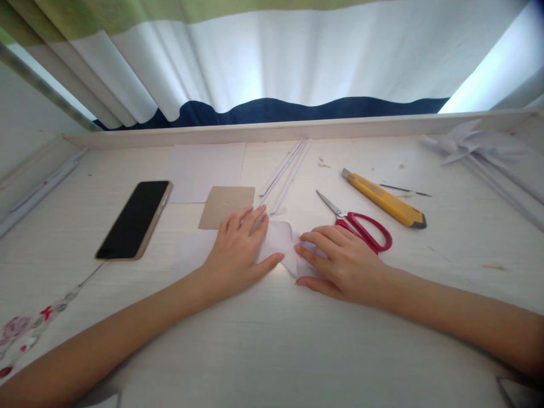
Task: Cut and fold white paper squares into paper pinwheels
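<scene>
A small white paper lies between my hands, with its right side curled or folded over. My left hand rests on the paper's left part, fingers stretched out and thumb pointing right. Against the folded right side, my right hand has its fingers bent around the paper, the thumb below them. Part of that side is hidden under the fingers. Close beyond my right hand lie scissors with red handles, blades pointing away to the left. A square of tan cardboard lies just past my left fingers.
A phone with a beaded strap lies left. Farther back are a white sheet and narrow paper strips. Right of the scissors are a yellow utility knife, a thin dark rod and a paper pinwheel. A raised ledge borders the back.
</scene>
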Available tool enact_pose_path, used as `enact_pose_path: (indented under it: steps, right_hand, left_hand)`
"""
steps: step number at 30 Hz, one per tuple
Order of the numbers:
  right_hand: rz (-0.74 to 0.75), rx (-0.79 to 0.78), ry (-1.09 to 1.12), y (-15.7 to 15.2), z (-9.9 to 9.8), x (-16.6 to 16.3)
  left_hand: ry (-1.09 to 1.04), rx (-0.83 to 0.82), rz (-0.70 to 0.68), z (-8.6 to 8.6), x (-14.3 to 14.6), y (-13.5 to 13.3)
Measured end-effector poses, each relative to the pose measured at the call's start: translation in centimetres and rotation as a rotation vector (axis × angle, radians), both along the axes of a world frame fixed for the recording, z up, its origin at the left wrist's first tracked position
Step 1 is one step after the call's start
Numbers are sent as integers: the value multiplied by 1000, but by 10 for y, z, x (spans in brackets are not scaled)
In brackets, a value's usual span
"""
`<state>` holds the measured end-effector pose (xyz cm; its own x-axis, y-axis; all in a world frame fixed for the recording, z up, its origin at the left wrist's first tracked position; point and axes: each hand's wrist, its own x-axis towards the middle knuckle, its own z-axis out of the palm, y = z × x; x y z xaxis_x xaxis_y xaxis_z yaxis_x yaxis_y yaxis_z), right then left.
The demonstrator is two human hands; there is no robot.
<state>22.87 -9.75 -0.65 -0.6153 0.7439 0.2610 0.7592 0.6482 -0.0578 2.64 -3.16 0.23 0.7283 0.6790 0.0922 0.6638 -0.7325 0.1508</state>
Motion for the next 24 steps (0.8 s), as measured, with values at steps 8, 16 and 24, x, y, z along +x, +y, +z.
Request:
enact_pose_path:
  steps: [8, 16, 24]
  right_hand:
    - [0, -1, 4, 0, 1, 0]
    - [-5, -1, 4, -1, 0, 0]
    - [0, -13, 4, 0, 1, 0]
  left_hand:
    - [-41, -34, -15, -2, 0, 0]
    - [-77, -57, 21, -1, 1, 0]
    - [-89, -61, -7, 8, -3, -10]
